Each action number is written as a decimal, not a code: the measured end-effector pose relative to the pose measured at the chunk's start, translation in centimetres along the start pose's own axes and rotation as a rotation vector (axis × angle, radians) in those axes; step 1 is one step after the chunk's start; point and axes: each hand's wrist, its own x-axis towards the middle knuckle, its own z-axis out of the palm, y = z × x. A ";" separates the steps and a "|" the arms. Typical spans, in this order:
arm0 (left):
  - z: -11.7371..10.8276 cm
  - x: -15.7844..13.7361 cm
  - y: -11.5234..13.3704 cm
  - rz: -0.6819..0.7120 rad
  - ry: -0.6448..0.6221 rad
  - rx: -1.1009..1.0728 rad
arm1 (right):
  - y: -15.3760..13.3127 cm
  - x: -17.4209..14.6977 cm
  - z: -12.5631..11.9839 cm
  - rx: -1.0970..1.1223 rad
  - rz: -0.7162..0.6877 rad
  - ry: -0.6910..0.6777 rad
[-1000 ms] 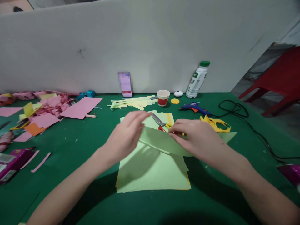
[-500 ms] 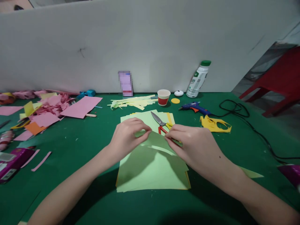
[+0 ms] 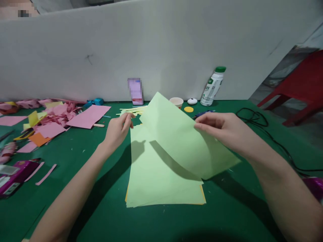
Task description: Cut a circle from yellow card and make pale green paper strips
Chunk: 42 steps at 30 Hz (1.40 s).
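My right hand point(image 3: 214, 126) pinches the upper right edge of a light green sheet of paper point(image 3: 174, 131) between thumb and fingers. The sheet is tilted up, one corner pointing toward the wall. My left hand point(image 3: 119, 127) is apart from it on the left, fingers curled in, with nothing visible in them. Below the raised sheet lies a stack of green paper point(image 3: 156, 188), with yellow-orange sheets showing at its edges. The sheet's shadow falls across the stack. The scissors seen earlier on the stack are hidden behind the raised sheet.
Pink paper point(image 3: 89, 116) and scraps lie on the left, near a purple device point(image 3: 19, 176). Along the white wall stand a phone point(image 3: 136, 92), a paper cup point(image 3: 176, 102) and a bottle point(image 3: 213, 87). A black cord point(image 3: 275, 134) runs across the right side.
The green sheet has swung up and spread out in my right hand, which moved right and up. My left hand let go of the paper and drew back left. The scissors became covered.
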 end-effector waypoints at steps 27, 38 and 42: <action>-6.0 -3.1 8.8 0.230 0.174 -0.124 | 0.8 1.5 3.1 0.832 0.000 -0.332; -3.9 -0.4 12.1 0.119 -0.333 -0.607 | -2.6 -1.5 3.9 0.829 0.049 -0.341; -3.7 -0.9 12.1 0.154 -0.320 -0.619 | -2.1 -0.9 3.8 0.871 0.165 -0.231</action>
